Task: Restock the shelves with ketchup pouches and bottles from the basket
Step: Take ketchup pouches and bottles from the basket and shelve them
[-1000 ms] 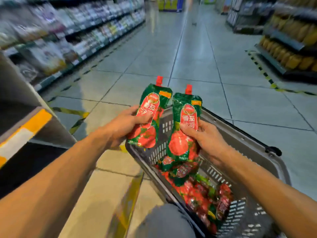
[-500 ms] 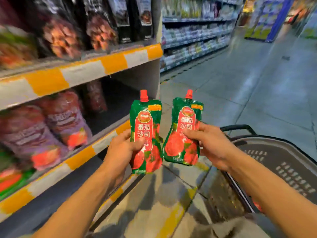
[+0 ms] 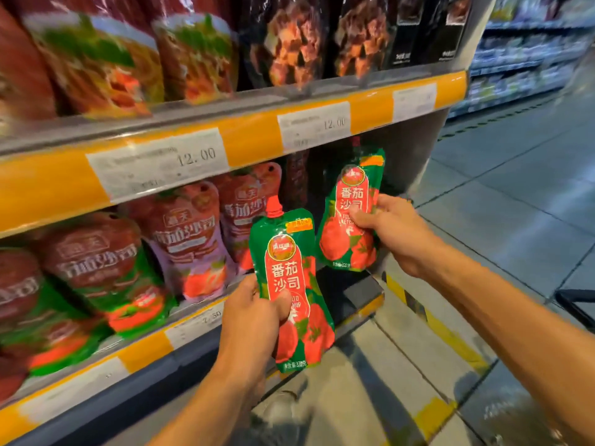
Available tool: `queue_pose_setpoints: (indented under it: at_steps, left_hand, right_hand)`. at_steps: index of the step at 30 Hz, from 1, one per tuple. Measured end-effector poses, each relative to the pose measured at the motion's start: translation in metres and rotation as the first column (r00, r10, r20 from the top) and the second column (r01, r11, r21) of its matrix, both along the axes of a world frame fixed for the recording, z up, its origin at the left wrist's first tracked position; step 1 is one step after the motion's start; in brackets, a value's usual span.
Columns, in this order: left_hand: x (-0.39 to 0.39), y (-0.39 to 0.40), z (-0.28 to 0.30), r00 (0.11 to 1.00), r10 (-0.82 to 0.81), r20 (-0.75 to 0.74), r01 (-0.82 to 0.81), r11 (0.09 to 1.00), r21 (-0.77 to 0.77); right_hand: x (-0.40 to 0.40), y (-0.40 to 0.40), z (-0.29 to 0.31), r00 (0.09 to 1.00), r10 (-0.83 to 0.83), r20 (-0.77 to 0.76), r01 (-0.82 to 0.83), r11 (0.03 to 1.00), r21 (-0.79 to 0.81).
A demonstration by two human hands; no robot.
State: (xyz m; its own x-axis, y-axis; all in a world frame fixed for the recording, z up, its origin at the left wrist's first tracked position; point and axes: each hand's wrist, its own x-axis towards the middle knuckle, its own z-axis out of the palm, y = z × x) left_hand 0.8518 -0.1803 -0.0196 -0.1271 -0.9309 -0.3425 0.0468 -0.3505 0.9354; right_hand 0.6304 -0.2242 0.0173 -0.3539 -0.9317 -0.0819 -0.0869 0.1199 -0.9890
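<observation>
Holding one item per hand in front of the shelving. Left hand (image 3: 254,320): I am gripping a green plastic ketchup pouch with red tomato print and a red spout cap (image 3: 291,284), fingers curled behind its lower half, thumb pressing flat across the front label. It is standing upright, just outside the lower orange-and-white shelf edge (image 3: 145,349).

Right hand (image 3: 391,233): I am pinching a second green-and-red ketchup pouch (image 3: 351,214) by its right side, thumb on the front, fingers wrapped behind. This pouch is tilting slightly right, its top reaching under the upper orange shelf edge with white price tags (image 3: 251,136), at the open right end of the lower shelf.

Lower shelf stock: a row of red-and-green tomato sauce pouches (image 3: 186,239) is leaning back to the left of both held pouches. Upper shelf: dark and red glossy food packets (image 3: 289,43) are standing in a line. Grey tiled floor with yellow marking tape (image 3: 450,342) is running below my forearms.
</observation>
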Motion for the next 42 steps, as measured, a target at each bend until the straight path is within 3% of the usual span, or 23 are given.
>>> queue_pose_setpoints:
  at_steps: [5, 14, 18, 21, 26, 32, 42]
  left_hand:
    - [0.004, -0.005, -0.006, 0.999, -0.019, -0.039, 0.018, 0.999, -0.029]
    - [0.002, -0.015, -0.015, 0.994, 0.013, -0.111, -0.018, 0.999, -0.045]
    - [0.004, -0.019, -0.016, 0.990, 0.042, -0.137, -0.050, 0.997, -0.062]
    - [0.004, -0.019, -0.016, 0.986, 0.071, -0.148, -0.085, 0.993, -0.087]
    - [-0.001, -0.022, -0.014, 0.978, 0.121, -0.169, -0.140, 0.985, -0.104]
    - [-0.009, -0.023, -0.013, 0.977, 0.110, -0.181, -0.130, 0.986, -0.103]
    - [-0.024, -0.019, -0.014, 0.980, 0.063, -0.191, -0.085, 0.991, -0.107]
  right_hand:
    - [0.007, -0.060, 0.004, 0.990, 0.034, -0.137, -0.049, 0.993, -0.106]
    - [0.025, -0.095, -0.024, 0.981, 0.147, -0.128, -0.172, 0.962, -0.211]
    - [0.013, -0.091, -0.031, 0.933, 0.216, -0.289, -0.256, 0.961, -0.108]
    - [0.010, -0.090, -0.040, 0.905, 0.191, -0.379, -0.230, 0.971, -0.060]
    - [0.018, -0.104, -0.042, 0.915, 0.141, -0.377, -0.186, 0.979, -0.083]
    - [0.022, -0.122, -0.039, 0.735, 0.107, -0.669, -0.151, 0.988, -0.008]
    - [0.024, -0.123, -0.037, 0.675, 0.151, -0.722, -0.193, 0.981, 0.024]
